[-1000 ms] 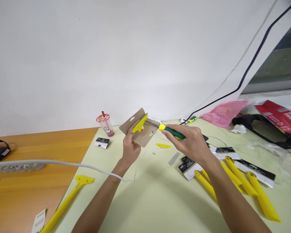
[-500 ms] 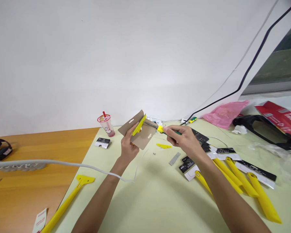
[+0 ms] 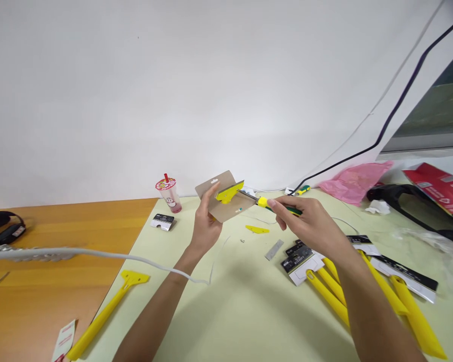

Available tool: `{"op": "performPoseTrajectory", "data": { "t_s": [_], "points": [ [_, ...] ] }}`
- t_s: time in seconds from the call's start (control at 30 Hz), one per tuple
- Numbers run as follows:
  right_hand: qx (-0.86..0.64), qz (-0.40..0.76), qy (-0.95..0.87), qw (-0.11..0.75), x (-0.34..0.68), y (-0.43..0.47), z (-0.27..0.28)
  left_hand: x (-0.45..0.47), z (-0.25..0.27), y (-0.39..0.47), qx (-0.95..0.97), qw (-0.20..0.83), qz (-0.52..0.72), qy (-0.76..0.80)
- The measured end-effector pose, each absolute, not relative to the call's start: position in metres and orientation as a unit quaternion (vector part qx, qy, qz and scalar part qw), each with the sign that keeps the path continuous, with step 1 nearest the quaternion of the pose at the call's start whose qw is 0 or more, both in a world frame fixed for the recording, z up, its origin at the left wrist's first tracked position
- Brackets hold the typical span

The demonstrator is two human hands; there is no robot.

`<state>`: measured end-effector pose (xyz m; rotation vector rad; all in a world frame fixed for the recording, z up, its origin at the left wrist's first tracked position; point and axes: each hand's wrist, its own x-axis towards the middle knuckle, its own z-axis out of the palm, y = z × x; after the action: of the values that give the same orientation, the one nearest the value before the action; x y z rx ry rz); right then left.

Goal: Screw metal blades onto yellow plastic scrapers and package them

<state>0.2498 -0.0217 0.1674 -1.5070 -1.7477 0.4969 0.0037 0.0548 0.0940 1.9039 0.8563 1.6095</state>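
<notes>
My left hand (image 3: 206, 223) is closed on a yellow scraper (image 3: 230, 192), whose head faces up in front of a brown cardboard card (image 3: 222, 213) held with it. Closed round the handle of a yellow-and-green screwdriver (image 3: 263, 202) is my right hand (image 3: 305, 213). The screwdriver's shaft points left, its tip at the scraper head; whether it sits in a screw I cannot tell. Below lie a yellow strip (image 3: 257, 230), a few tiny metal bits (image 3: 242, 241) and a flat grey metal piece (image 3: 274, 249).
Another yellow scraper (image 3: 101, 314) lies at the table's left edge. Several yellow handles (image 3: 419, 319) and black-and-white cards (image 3: 300, 264) are at right. A drink cup (image 3: 169, 195) stands at back left. A grey cable (image 3: 98, 254) crosses the left side; a pink bag (image 3: 357, 181) lies back right.
My left hand has turned the scraper and card, so the scraper head shows more broadside. My right hand and the screwdriver have shifted slightly right. The view has moved a little.
</notes>
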Motion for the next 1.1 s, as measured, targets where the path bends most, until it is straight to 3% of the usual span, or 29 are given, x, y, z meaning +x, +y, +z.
{"op": "performPoseTrajectory", "data": {
  "t_s": [0.23,0.63,0.73,0.9,1.0,1.1],
  "points": [
    [-0.606,0.184,-0.704,0.322,0.241,-0.021,0.165,0.016,0.083,0.050,0.721,0.091,0.585,0.361],
    [-0.503,0.478,-0.614,0.377,0.233,0.001,0.149,0.010,0.070,0.059,0.707,0.020,0.618,0.343],
    [-0.507,0.464,-0.616,0.384,0.233,0.002,0.146,0.009,0.072,0.060,0.707,0.048,0.614,0.348],
    [-0.551,0.197,-0.719,0.374,0.233,-0.007,0.145,0.004,0.083,0.065,0.645,0.141,0.637,0.398],
    [-0.557,0.185,-0.721,0.368,0.232,-0.011,0.148,0.002,0.092,0.069,0.588,0.281,0.660,0.373],
    [-0.551,0.195,-0.695,0.418,0.231,-0.009,0.150,0.003,0.102,0.067,0.522,0.461,0.647,0.309]
  ]
}}
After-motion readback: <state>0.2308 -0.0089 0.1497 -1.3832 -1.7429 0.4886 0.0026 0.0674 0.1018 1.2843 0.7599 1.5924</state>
